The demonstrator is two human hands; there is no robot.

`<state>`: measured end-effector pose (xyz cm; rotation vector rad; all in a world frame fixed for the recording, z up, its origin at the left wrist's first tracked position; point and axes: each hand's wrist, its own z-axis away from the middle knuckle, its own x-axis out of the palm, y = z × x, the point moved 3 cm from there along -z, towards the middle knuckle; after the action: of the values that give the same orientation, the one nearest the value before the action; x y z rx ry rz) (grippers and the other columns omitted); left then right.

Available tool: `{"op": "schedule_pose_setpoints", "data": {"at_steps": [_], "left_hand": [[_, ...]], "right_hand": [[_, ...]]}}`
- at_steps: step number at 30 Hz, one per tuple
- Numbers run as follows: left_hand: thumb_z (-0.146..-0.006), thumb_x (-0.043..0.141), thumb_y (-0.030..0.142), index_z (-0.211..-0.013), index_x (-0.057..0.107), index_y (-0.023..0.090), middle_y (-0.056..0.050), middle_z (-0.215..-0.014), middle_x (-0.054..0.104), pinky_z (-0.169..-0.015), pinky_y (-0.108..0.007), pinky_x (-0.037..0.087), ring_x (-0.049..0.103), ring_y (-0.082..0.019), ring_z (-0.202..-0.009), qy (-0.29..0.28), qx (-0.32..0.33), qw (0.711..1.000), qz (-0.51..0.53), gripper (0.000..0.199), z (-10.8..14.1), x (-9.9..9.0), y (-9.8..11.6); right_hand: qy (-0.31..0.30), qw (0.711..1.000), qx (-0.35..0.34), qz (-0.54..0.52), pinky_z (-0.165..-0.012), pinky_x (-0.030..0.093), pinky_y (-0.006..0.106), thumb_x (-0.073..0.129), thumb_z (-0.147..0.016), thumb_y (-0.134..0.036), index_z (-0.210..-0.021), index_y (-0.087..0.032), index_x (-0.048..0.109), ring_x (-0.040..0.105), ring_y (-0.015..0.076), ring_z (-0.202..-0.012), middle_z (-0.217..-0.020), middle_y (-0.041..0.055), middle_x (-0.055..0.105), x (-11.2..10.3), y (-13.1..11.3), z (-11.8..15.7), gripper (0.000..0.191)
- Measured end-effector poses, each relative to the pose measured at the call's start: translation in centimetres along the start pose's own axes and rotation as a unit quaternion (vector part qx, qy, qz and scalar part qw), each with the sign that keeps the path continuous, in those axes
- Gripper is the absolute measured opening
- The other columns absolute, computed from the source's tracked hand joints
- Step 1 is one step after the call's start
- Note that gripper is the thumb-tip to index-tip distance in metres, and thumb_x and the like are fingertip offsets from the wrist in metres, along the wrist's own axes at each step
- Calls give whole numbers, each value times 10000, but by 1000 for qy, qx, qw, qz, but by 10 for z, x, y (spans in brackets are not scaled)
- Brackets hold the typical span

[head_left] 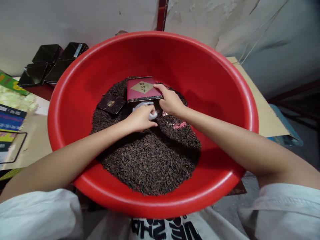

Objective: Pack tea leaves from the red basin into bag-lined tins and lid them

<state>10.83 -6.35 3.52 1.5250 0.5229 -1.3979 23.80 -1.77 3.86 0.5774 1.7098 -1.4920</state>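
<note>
A dark red tea tin [145, 87] with a gold diamond label lies on its side in the loose dark tea leaves [145, 160]. My right hand [172, 100] is closed on its right end, the index finger stretched along the label side. At the tin's near edge, my left hand [142, 119] is closed on a crumpled whitish plastic bag [153, 115], most of which is hidden behind the fingers. A dark speckled tin lid [111, 104] rests on the leaves just left of the tin. Pink bits [180, 125] show among the leaves on the right.
The wide red basin [220, 80] surrounds both hands with a high rim. Several dark open tins [47, 53] stand at the back left. Printed packaging [11, 118] lies on the table at left. A wall [195, 16] rises behind, and a board [265, 106] extends at right.
</note>
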Motion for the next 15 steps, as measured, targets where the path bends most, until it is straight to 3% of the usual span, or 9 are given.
{"op": "schedule_pose_setpoints", "data": {"at_steps": [3,5,7,9,11,13,15], "left_hand": [[-758,671,191,-1123,593,163,-83,-1093,684,-799,-279,531,666,-187,-932,-57,88,990,96,374,9,-12,15],[-864,492,142,-1190,552,168,-73,-1052,695,-732,-255,532,681,-148,-835,-24,78,989,119,332,9,-22,7],[-882,383,93,-1177,549,162,-55,-925,698,-689,-266,527,673,-144,-738,53,32,995,77,345,5,-31,-11],[-851,442,99,-1082,574,152,-45,-846,669,-713,-299,527,661,-169,-744,121,0,993,8,271,2,-38,-28],[-793,578,148,-967,580,145,-62,-885,642,-794,-344,522,647,-215,-863,153,8,987,-41,174,-1,-40,-36],[-739,688,216,-898,567,139,-83,-934,621,-863,-386,504,620,-257,-962,152,13,988,-37,214,-4,-40,-37],[-740,717,287,-933,559,124,-102,-961,616,-883,-411,498,614,-274,-988,131,-29,991,24,298,-6,-39,-34]], "right_hand": [[9,999,42,-18,-1048,407,457,421,-737,-14,-1282,-143,559,548,287,-1209,-1297,102,601,-4,11,-8,577],[-27,997,62,-29,-953,470,439,470,-780,-81,-1185,-126,624,621,295,-1071,-1162,132,664,-3,15,-11,436],[-70,995,75,-20,-838,506,417,517,-813,-171,-1145,-122,641,658,279,-890,-1028,141,690,0,15,-11,358],[-85,993,82,5,-806,500,399,534,-826,-224,-1168,-124,623,648,260,-837,-1020,142,683,1,14,-11,367],[-76,993,80,29,-826,482,386,524,-839,-245,-1179,-124,615,633,254,-866,-1059,146,671,0,13,-11,372],[-70,993,83,35,-824,474,378,493,-862,-269,-1140,-123,630,628,248,-860,-1023,142,675,0,12,-11,342],[-71,993,92,24,-784,482,358,468,-877,-270,-1055,-117,653,631,233,-802,-919,128,679,0,11,-10,299]]}}
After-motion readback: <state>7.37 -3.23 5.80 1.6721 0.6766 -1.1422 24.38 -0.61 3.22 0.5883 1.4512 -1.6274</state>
